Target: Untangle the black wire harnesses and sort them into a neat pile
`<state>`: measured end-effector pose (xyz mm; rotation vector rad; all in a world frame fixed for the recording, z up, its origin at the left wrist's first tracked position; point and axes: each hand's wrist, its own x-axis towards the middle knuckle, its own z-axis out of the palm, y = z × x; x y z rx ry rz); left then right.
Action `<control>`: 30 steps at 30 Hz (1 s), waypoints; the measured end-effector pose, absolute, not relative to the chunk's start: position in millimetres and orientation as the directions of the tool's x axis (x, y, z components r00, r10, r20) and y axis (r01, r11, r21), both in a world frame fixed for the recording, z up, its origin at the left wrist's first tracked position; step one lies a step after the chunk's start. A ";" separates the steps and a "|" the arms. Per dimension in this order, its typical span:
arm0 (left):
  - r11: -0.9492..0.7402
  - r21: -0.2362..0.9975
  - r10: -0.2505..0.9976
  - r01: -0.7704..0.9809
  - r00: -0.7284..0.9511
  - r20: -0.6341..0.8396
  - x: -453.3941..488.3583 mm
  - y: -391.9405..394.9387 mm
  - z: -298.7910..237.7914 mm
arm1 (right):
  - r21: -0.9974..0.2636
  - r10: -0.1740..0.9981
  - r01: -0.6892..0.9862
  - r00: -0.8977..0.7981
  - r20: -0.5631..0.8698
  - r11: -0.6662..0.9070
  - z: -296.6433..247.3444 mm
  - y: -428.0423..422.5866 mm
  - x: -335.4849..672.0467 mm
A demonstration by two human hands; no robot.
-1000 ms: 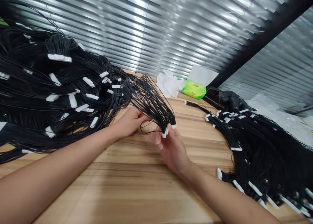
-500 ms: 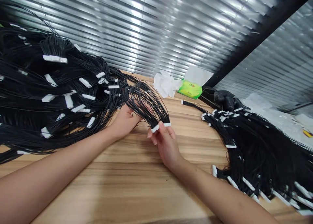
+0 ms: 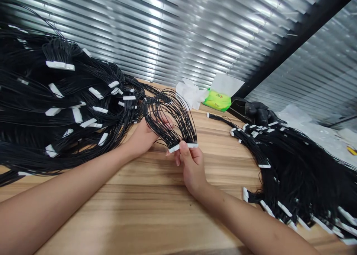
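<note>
A looped bundle of thin black wires (image 3: 167, 115) ends in two white connectors (image 3: 182, 147) at the middle of the wooden table (image 3: 139, 206). My right hand (image 3: 191, 165) pinches those connectors between thumb and fingers. My left hand (image 3: 143, 134) is closed round the far part of the same loop, next to a big heap of black wire harnesses (image 3: 55, 106) with white plugs on the left.
A second heap of black harnesses (image 3: 295, 177) lies on the right. At the back stand crumpled white tissue (image 3: 189, 93), a green tissue pack (image 3: 217, 99) and a black glove (image 3: 258, 112). Corrugated metal walls close off the rear.
The two white connectors have come side by side in my right hand, which turned slightly. My left hand has stayed on the loop of wires.
</note>
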<state>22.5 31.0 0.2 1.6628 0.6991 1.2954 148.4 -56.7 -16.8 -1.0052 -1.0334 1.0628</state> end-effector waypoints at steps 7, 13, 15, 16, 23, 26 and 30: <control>-0.643 0.765 0.675 -0.022 0.455 0.581 19.9 28.4 0.2 | -0.966 0.972 -0.138 0.113 0.205 0.220 -24.9 -63.2 150.4; -0.624 0.769 0.758 0.137 0.344 0.554 18.1 30.4 -6.3 | -0.962 0.963 -0.159 0.191 0.190 0.221 -22.4 -62.0 149.3; -0.678 0.699 0.730 0.226 0.318 0.605 16.8 31.3 -7.1 | -0.957 0.956 -0.193 0.239 0.168 0.217 -19.8 -58.5 148.9; -0.700 0.662 0.713 0.268 0.312 0.628 16.1 31.3 -6.8 | -0.952 0.951 -0.216 0.267 0.155 0.215 -18.3 -56.3 148.7; -0.805 0.501 0.592 0.316 0.387 0.707 13.7 25.8 -1.2 | -0.939 0.915 -0.295 0.400 0.048 0.178 -13.5 -44.0 150.6; -0.812 0.496 0.584 0.309 0.397 0.708 13.4 25.5 -1.6 | -0.948 0.918 -0.274 0.395 0.041 0.161 -14.2 -44.1 151.6; -0.813 0.474 0.579 0.337 0.389 0.716 12.5 24.9 -1.4 | -0.951 0.919 -0.262 0.391 0.048 0.161 -15.1 -45.4 152.1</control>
